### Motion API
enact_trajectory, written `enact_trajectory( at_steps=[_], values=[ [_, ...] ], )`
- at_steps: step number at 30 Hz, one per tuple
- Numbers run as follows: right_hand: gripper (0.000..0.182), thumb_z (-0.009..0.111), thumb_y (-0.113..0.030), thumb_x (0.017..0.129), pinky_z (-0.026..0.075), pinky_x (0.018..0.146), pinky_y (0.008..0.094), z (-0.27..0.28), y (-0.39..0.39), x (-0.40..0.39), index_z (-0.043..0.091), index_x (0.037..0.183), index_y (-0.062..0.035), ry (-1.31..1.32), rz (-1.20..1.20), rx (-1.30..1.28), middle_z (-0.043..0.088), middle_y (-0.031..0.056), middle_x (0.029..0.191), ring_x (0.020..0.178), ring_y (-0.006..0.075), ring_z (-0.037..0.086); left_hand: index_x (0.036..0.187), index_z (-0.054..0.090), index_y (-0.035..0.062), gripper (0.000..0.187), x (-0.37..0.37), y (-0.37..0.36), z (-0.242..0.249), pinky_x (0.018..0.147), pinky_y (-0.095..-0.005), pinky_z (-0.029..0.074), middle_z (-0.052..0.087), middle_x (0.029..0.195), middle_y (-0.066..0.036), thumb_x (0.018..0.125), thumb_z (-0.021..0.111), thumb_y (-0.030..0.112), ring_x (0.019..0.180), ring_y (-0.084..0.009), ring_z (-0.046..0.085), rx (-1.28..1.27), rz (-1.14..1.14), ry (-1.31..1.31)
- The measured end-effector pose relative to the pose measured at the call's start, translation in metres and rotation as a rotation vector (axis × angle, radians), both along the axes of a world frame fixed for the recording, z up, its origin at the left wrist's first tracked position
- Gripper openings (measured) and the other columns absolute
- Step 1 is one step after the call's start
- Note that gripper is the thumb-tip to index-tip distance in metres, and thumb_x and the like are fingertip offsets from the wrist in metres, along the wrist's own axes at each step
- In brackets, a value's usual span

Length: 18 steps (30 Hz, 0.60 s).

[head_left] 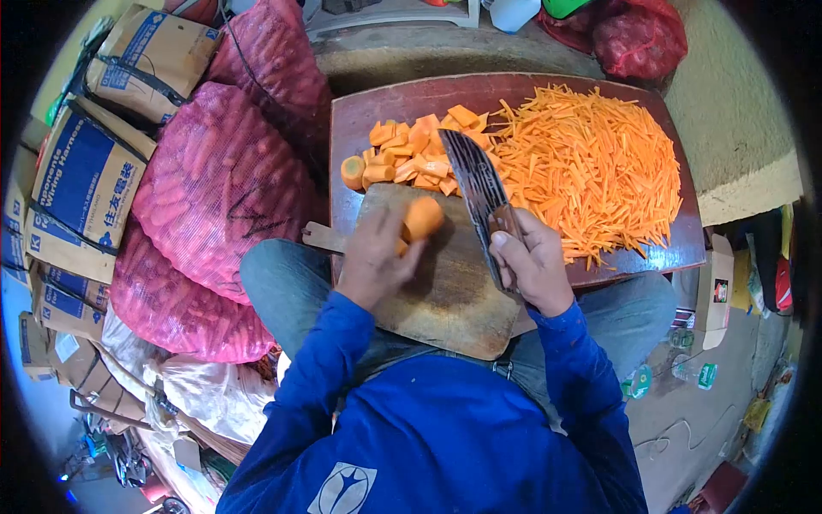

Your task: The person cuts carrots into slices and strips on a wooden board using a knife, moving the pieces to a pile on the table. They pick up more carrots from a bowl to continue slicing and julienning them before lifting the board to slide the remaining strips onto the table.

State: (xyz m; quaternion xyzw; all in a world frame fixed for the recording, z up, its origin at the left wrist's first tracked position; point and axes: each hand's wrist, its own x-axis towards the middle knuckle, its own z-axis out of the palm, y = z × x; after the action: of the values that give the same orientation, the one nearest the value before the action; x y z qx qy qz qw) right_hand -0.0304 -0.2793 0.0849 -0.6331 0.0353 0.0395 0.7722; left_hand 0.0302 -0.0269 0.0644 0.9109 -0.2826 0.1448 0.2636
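My left hand (pixel 375 257) is closed around a peeled carrot piece (pixel 423 218) above the wooden cutting board (pixel 445 295), its fingers slightly blurred. Another bit of orange shows under those fingers. In my right hand (pixel 533 261) is a large knife (pixel 473 176), gripped by its brown wooden handle, with the broad dark-streaked blade pointing up and away over the board. Cut carrot chunks (pixel 419 150) lie just beyond the board. A big heap of carrot strips (pixel 586 176) covers the right side of the reddish-brown table (pixel 364 107).
Pink mesh sacks of carrots (pixel 218 193) are stacked at the left, beside cardboard boxes (pixel 81 184). A red mesh sack (pixel 638 38) sits at the back right near a concrete wall. Plastic bottles (pixel 689 370) lie on the floor at the right.
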Motion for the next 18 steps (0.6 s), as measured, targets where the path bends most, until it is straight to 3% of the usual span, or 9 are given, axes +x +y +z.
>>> enact_trajectory(
  at_steps=[3, 5, 7, 10, 13, 15, 17, 18],
  values=[
    [0.015, 0.068, -0.015, 0.099, 0.04, 0.059, 0.0313, -0.019, -0.003, 0.002, 0.061, 0.096, -0.0012, -0.108, 0.041, -0.215, 0.05, -0.0004, 0.07, 0.063, 0.0107, 0.047, 0.125, 0.064, 0.003, 0.055, 0.045, 0.033, 0.02, 0.075, -0.0467, 0.056, 0.065, 0.098, -0.018, 0.076, 0.087, 0.017, 0.089, -0.0389, 0.068, -0.018, 0.028, -0.256],
    [0.016, 0.068, -0.015, 0.097, 0.04, 0.061, 0.0331, -0.023, 0.0, 0.005, 0.061, 0.095, -0.0008, -0.133, 0.044, -0.281, 0.049, 0.0013, 0.071, 0.066, 0.0129, 0.047, 0.126, 0.068, 0.0058, 0.056, 0.071, 0.045, 0.052, 0.077, -0.0434, 0.056, 0.066, 0.096, -0.016, 0.074, 0.087, 0.01, 0.088, -0.0364, 0.069, 0.095, 0.138, -0.172],
    [0.018, 0.071, -0.015, 0.095, 0.04, 0.064, 0.0351, -0.017, 0.005, 0.005, 0.06, 0.092, -0.0005, -0.151, 0.039, -0.332, 0.045, 0.0042, 0.073, 0.069, 0.0166, 0.046, 0.122, 0.07, 0.0082, 0.05, 0.108, 0.064, 0.059, 0.078, -0.0456, 0.057, 0.067, 0.1, -0.015, 0.075, 0.086, 0.015, 0.09, -0.0375, 0.07, 0.162, 0.117, -0.119],
    [0.018, 0.071, -0.016, 0.095, 0.039, 0.065, 0.0351, -0.013, 0.008, 0.001, 0.061, 0.093, -0.0004, -0.07, 0.042, -0.242, 0.043, 0.0036, 0.074, 0.071, 0.0164, 0.044, 0.121, 0.072, 0.008, 0.046, 0.153, 0.076, 0.047, 0.079, -0.0461, 0.058, 0.068, 0.101, -0.014, 0.078, 0.084, 0.017, 0.092, -0.0373, 0.071, 0.307, 0.058, -0.08],
    [0.018, 0.07, -0.016, 0.098, 0.039, 0.065, 0.0332, -0.023, 0.004, 0.003, 0.063, 0.099, 0.0001, -0.11, 0.06, -0.325, 0.043, 0.0014, 0.076, 0.072, 0.0146, 0.042, 0.116, 0.075, 0.0059, 0.037, 0.193, 0.079, 0.025, 0.079, -0.0448, 0.057, 0.067, 0.098, -0.014, 0.081, 0.082, 0.015, 0.092, -0.0359, 0.071, 0.376, -0.007, 0.022],
    [0.017, 0.069, -0.016, 0.099, 0.039, 0.065, 0.0325, -0.021, 0.003, 0.002, 0.063, 0.102, 0.0002, -0.09, 0.075, -0.299, 0.043, 0.0006, 0.076, 0.072, 0.0137, 0.042, 0.113, 0.077, 0.0052, 0.032, 0.2, 0.075, 0.017, 0.079, -0.0448, 0.057, 0.067, 0.097, -0.015, 0.083, 0.081, 0.015, 0.093, -0.0355, 0.072, 0.37, -0.038, 0.112],
    [0.017, 0.068, -0.015, 0.1, 0.04, 0.065, 0.0318, -0.017, 0.004, 0.001, 0.063, 0.105, 0.0003, -0.072, 0.099, -0.267, 0.043, -0.0003, 0.077, 0.072, 0.0128, 0.042, 0.109, 0.078, 0.0014, 0.026, 0.196, 0.068, 0.016, 0.079, -0.0418, 0.057, 0.068, 0.098, -0.016, 0.087, 0.081, 0.016, 0.09, -0.0309, 0.073, 0.132, -0.015, 0.213],
    [0.017, 0.068, -0.015, 0.1, 0.04, 0.065, 0.0314, -0.016, 0.005, 0.001, 0.063, 0.106, 0.0001, -0.072, 0.094, -0.245, 0.043, -0.0007, 0.077, 0.072, 0.0125, 0.042, 0.109, 0.078, 0.0014, 0.026, 0.2, 0.071, 0.013, 0.079, -0.0418, 0.057, 0.068, 0.098, -0.016, 0.087, 0.081, 0.016, 0.09, -0.0309, 0.073, 0.133, -0.012, 0.211]
  ],
)
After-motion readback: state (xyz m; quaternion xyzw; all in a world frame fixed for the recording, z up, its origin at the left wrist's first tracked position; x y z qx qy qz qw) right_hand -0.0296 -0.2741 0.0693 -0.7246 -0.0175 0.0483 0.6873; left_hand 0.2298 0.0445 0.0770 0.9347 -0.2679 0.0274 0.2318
